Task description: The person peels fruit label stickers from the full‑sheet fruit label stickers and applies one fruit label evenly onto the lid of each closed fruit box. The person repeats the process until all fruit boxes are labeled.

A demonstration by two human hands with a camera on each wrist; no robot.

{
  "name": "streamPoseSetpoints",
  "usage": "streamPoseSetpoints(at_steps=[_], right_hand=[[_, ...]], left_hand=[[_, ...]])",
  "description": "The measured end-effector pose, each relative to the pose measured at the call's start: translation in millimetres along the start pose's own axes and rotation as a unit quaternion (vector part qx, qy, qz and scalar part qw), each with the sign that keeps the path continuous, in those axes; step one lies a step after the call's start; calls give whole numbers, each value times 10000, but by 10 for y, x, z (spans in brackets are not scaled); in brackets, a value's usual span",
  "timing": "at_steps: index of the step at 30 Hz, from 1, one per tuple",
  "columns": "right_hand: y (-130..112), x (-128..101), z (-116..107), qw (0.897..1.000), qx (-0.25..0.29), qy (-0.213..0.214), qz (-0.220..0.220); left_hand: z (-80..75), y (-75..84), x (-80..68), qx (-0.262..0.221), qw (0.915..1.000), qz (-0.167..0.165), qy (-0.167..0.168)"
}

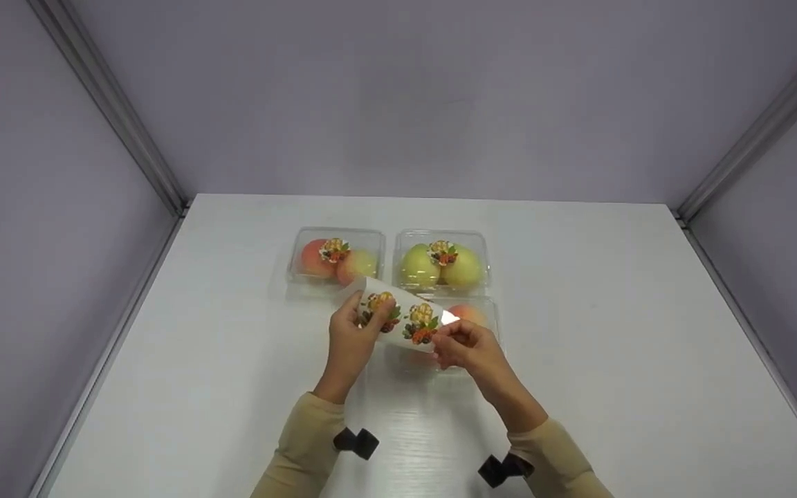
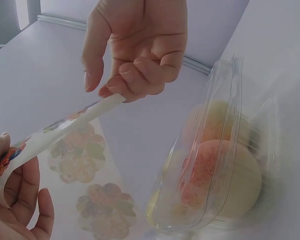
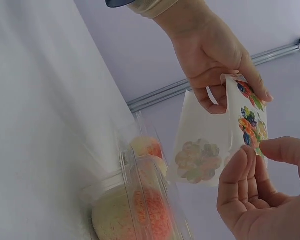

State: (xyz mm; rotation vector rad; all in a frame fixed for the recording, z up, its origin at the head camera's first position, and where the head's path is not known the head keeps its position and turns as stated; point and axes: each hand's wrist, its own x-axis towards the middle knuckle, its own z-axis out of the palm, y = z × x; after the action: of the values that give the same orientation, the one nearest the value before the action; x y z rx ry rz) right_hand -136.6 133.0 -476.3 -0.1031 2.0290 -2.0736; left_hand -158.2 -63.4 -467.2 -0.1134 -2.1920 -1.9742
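Observation:
A white sheet of fruit-print stickers (image 1: 402,317) is held up between both hands, bent over so part of it hangs behind. My left hand (image 1: 355,339) grips its left end, thumb across the printed face and fingers behind. At the right end, my right hand (image 1: 471,349) pinches the lower corner beside a sticker (image 3: 253,131) between thumb and fingers; whether that sticker is lifting cannot be made out. Below the hands is a clear lidded box (image 1: 494,309) of peaches (image 2: 225,175), partly hidden in the head view by the sheet and right hand.
Behind the sheet stand two more clear boxes, one with peaches (image 1: 317,259) on the left, one with yellow-green fruit (image 1: 463,268) on the right. Each carries a fruit sticker (image 1: 443,253) on its lid. Panels (image 1: 426,104) enclose the white table (image 1: 613,332).

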Motion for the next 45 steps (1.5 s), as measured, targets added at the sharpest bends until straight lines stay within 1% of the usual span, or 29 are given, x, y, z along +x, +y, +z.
streamPoseSetpoints(at_steps=[3,11,14,18,20,22,27,29,34,39,45], right_hand=[[12,11,2,9999,-16,116,99],[36,34,3,9996,-90,168,186],[44,41,-9,9997,-132,110,154],[46,53,-32,9998,-177,62,91],[37,55,-43,9996,-209,144,101],[23,58,-59,9994,-219,260,97],[-11,72,-99,9976,-115,674,122],[-20,82,-112,9967,-46,799,156],[-30,101,-131,9955,29,917,229],[-27,108,-136,9941,-24,1061,211],[-10,118,-142,9920,-26,1253,122]], left_hand=[[15,-3,-6,20,10000,-3,14],[26,14,-19,-52,9999,59,-62],[23,11,-21,-12,9999,105,-130],[13,-12,-12,-32,9995,70,-303],[5,-18,-8,-133,9990,15,-420],[-3,-21,-6,-122,9987,7,-487],[-19,-28,-10,106,9980,60,-625],[-25,-35,-13,132,9971,56,-747],[-47,-52,-27,265,9949,62,-971],[-52,-78,-33,232,9942,-21,-1053],[-36,-79,-29,176,9951,-107,-970]])
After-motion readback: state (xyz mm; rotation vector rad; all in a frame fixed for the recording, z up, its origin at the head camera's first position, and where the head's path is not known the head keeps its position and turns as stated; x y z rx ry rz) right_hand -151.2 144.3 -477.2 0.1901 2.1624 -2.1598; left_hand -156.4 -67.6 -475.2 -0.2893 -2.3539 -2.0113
